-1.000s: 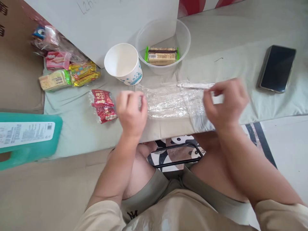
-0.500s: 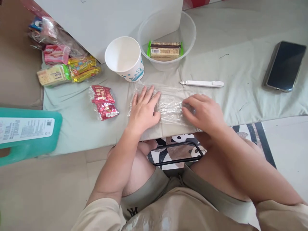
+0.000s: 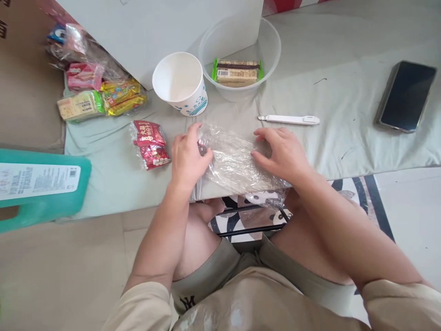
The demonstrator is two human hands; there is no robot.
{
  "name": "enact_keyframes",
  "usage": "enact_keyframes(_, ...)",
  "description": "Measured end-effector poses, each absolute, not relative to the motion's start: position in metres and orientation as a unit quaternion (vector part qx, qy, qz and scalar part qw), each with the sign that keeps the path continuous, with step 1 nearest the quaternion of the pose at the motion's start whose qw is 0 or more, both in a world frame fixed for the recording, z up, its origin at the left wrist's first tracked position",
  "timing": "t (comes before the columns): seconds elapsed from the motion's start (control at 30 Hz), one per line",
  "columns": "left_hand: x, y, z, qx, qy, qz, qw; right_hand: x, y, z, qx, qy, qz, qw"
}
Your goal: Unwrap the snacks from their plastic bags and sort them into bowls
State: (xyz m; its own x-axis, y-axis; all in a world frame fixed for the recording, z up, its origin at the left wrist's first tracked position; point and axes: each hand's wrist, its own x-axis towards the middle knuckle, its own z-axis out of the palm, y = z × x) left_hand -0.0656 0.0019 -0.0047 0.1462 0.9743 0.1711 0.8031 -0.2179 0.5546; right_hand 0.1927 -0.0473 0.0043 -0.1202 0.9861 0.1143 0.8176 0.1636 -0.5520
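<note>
A crumpled clear plastic bag (image 3: 232,161) lies on the cloth in front of me, its near right corner drooping over the table's edge. My left hand (image 3: 189,158) is curled around the bag's left end, with plastic between thumb and fingers. At the opposite end, my right hand (image 3: 284,154) rests against the plastic, thumb and fingers apart. Left of my left hand are red foil snack packets (image 3: 150,145) in clear wrap. A white paper cup (image 3: 181,85) stands just beyond the bag, and a white utility knife (image 3: 289,120) lies beyond my right hand.
Behind the bag, a clear plastic bowl (image 3: 272,59) holds a wrapped snack bar (image 3: 238,73). Several snack packets (image 3: 120,96) are piled at far left beside a white box (image 3: 155,27). A green jug (image 3: 74,184) lies at left; a phone (image 3: 407,96) is at right.
My left hand has moved slightly left and gone from lying flat on the bag to curling around its end. The bag is more crumpled, and my right hand has shifted a little left.
</note>
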Motion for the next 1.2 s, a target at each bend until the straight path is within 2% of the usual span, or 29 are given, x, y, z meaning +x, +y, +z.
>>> enact_keyframes(0.17,-0.069,0.001,-0.002,0.726,0.53,0.327,0.291,0.194,-0.044,0.01,-0.598,-0.719,0.221,0.276)
enact_keyframes(0.33,-0.066,-0.005,0.001,0.705,0.424,0.364,0.435,0.189,-0.033,0.018,-0.54,-0.664,0.39,0.341)
enact_keyframes(0.43,-0.065,-0.006,0.005,0.694,0.402,0.353,0.481,0.18,-0.027,0.023,-0.5,-0.621,0.518,0.311)
enact_keyframes(0.53,-0.065,-0.003,0.006,0.682,0.425,0.339,0.49,0.173,-0.025,0.026,-0.491,-0.593,0.575,0.276)
enact_keyframes(0.7,-0.066,0.007,-0.002,0.672,0.459,0.351,0.463,0.169,-0.027,0.025,-0.504,-0.567,0.56,0.333)
enact_keyframes(0.8,-0.066,0.012,-0.004,0.634,0.476,0.4,0.46,0.173,-0.029,0.021,-0.527,-0.543,0.53,0.382)
enact_keyframes(0.9,-0.063,0.013,0.003,0.517,0.474,0.444,0.557,0.176,-0.029,0.016,-0.532,-0.525,0.5,0.437)
enact_keyframes(1.03,-0.05,0.007,0.015,0.36,0.467,0.353,0.727,0.177,-0.027,0.012,-0.532,-0.5,0.471,0.494)
enact_keyframes(1.1,-0.042,0.005,0.016,0.362,0.485,0.336,0.721,0.177,-0.027,0.011,-0.531,-0.489,0.454,0.522)
enact_keyframes(1.2,-0.036,0.006,0.01,0.443,0.5,0.414,0.618,0.181,-0.029,0.009,-0.532,-0.471,0.471,0.523)
